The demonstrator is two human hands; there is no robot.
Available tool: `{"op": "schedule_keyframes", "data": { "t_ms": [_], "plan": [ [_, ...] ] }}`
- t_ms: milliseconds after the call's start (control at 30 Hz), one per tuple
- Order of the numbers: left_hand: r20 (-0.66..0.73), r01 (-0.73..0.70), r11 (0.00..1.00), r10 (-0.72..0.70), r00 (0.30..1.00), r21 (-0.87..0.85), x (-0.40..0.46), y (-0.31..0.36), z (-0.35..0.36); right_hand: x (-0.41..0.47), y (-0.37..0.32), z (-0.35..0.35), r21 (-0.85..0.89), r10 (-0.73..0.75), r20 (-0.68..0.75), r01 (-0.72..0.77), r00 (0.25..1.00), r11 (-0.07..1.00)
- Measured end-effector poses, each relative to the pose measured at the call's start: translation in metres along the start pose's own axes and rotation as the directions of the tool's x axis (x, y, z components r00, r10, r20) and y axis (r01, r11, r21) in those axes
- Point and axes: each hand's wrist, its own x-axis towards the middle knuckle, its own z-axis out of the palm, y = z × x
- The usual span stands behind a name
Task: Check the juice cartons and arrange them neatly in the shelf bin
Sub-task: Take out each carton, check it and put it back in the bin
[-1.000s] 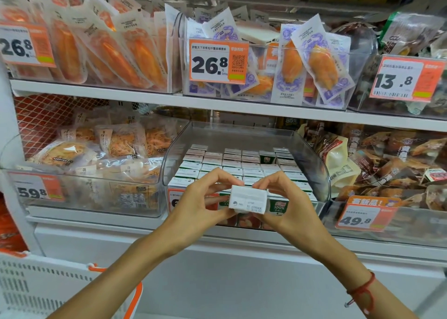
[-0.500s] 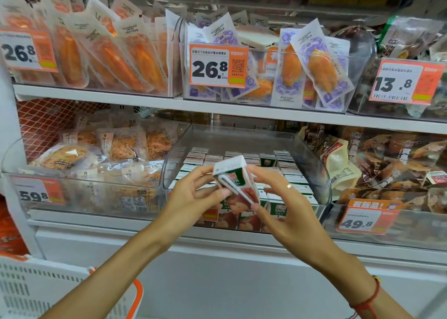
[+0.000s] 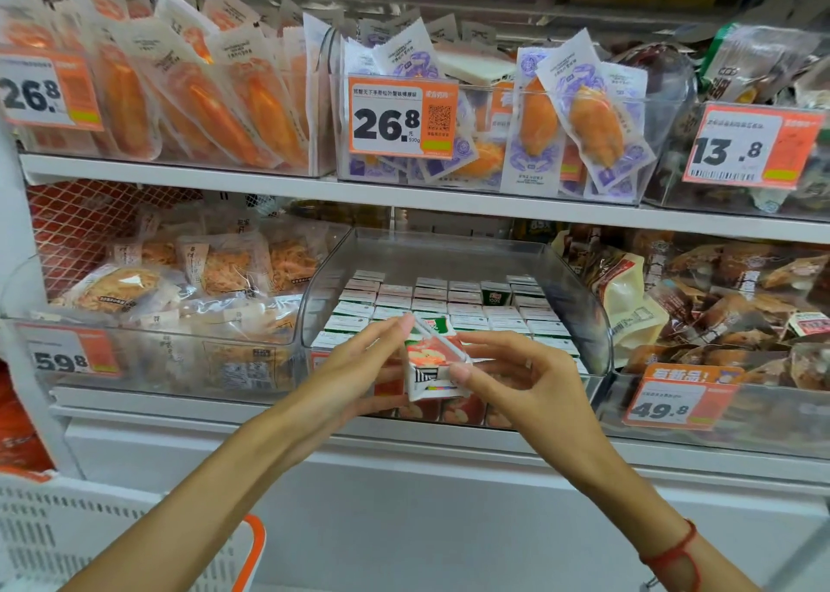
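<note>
Clear plastic bin [image 3: 579,295]: middle shelf, between a bin of pale snack packs [image 3: 215,272] and one of brown pouches [image 3: 718,295]; holds rows of small juice cartons [image 3: 453,308], white tops up, one green-faced carton [image 3: 496,294] turned differently near the back.
Carton in hand [image 3: 433,364]: held tilted in front of the bin's front wall, above its front row, fruit picture and barcode side facing the camera.
Left hand [image 3: 355,376]: fingertips pinching the carton's upper left edge, fingers mostly straight.
Right hand [image 3: 525,380]: thumb and fingertips pinching the lower right corner, other fingers loosely spread.
Step in hand: likely inspection, turning one carton to read its sides.
Next move calls for: righting the carton, top up, then lowering it into a gap in the rows; no gap plainly visible from here.
Also outstanding: probably the green-faced carton, needing a turn to match.
</note>
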Motion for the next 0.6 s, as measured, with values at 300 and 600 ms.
{"op": "schedule_keyframes", "data": {
  "t_ms": [300,600],
  "plan": [
    [0.054,0.106,0.987,-0.114,0.992,0.122,0.001,0.002,0.001,0.010,-0.003,0.008,0.275,0.377,-0.086,-0.341,0.922,0.899],
    [-0.052,0.154,0.984,-0.150,0.987,0.084,0.005,0.001,0.005,0.010,-0.004,0.003,0.159,0.317,-0.035,-0.308,0.948,0.938]
  ]
}}
